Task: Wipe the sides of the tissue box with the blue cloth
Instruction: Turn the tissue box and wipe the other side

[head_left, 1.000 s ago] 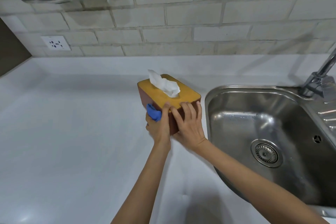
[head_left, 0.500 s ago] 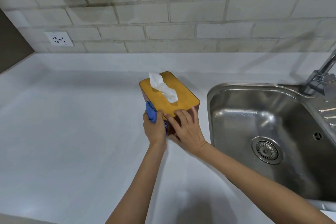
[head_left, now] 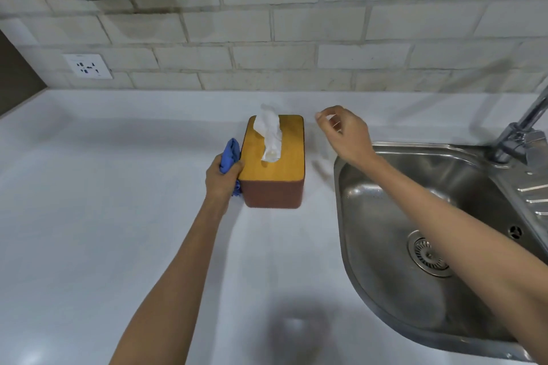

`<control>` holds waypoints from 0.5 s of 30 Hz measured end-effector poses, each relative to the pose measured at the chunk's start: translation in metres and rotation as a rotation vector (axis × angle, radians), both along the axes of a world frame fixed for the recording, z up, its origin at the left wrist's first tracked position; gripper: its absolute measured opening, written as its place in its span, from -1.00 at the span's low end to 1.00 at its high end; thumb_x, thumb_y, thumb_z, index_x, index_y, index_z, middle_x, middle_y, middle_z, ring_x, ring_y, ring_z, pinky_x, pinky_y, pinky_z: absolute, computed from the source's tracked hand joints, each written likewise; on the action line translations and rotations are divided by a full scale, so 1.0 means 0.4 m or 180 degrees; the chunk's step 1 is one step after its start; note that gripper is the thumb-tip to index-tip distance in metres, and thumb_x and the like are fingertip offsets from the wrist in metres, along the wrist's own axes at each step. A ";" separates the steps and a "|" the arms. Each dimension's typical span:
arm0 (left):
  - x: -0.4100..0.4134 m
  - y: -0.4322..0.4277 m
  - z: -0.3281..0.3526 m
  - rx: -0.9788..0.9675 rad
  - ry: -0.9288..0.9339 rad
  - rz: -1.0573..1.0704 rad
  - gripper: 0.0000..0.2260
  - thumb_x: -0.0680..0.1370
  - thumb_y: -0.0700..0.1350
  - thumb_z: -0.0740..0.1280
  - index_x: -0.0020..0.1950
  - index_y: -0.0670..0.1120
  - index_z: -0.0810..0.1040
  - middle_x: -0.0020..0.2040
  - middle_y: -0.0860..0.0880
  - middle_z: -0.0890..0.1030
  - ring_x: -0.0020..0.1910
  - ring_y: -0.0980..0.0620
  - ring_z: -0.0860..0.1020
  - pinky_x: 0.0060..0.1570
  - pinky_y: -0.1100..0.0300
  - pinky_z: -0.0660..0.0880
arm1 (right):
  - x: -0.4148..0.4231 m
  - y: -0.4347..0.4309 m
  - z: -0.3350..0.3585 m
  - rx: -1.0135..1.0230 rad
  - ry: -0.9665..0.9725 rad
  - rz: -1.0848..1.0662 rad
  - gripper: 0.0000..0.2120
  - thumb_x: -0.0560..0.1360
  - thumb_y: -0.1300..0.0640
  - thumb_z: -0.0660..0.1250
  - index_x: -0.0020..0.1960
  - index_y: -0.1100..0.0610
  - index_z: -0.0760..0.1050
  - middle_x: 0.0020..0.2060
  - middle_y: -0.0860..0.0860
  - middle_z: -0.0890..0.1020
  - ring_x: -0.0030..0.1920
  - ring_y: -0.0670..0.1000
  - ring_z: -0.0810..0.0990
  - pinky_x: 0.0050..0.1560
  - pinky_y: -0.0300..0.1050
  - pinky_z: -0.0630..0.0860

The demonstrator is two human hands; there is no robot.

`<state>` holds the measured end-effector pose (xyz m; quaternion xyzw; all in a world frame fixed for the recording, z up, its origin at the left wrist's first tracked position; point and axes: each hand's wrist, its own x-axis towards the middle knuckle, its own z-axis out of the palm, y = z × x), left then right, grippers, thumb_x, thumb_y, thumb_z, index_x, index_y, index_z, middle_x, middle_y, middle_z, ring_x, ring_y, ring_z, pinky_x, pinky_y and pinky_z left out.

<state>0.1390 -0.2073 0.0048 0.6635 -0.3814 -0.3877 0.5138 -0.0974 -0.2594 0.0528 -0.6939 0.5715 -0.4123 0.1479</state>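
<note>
My left grip [head_left: 223, 175] pinches the blue cloth [head_left: 229, 154] against the tissue box [head_left: 274, 169]; my right grip [head_left: 341, 133], loosely curled, holds nothing, so the unbraced box may skid toward the sink [head_left: 415, 151].

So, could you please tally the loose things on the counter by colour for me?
Blue: 1, the cloth in the left hand
Brown with a yellow lid: 1, the tissue box
White: 1, the tissue sticking out of the box
Total: 3

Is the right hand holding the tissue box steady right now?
No, the right hand hangs in the air beside the tissue box without touching it, while the left hand presses the blue cloth against its left side.
</note>
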 end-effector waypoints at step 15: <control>-0.197 0.116 -0.058 -0.0120 0.1717 0.1273 -0.72 0.61 -0.05 0.20 0.30 -0.06 0.34 -0.08 -0.07 0.59 -0.36 0.17 0.62 -0.26 0.12 0.57 | 0.065 -0.256 -0.025 0.2367 -0.0752 0.0799 -0.41 0.58 -0.24 -0.04 0.44 0.09 0.31 0.45 0.09 0.33 0.48 0.07 0.23 0.46 -0.05 0.04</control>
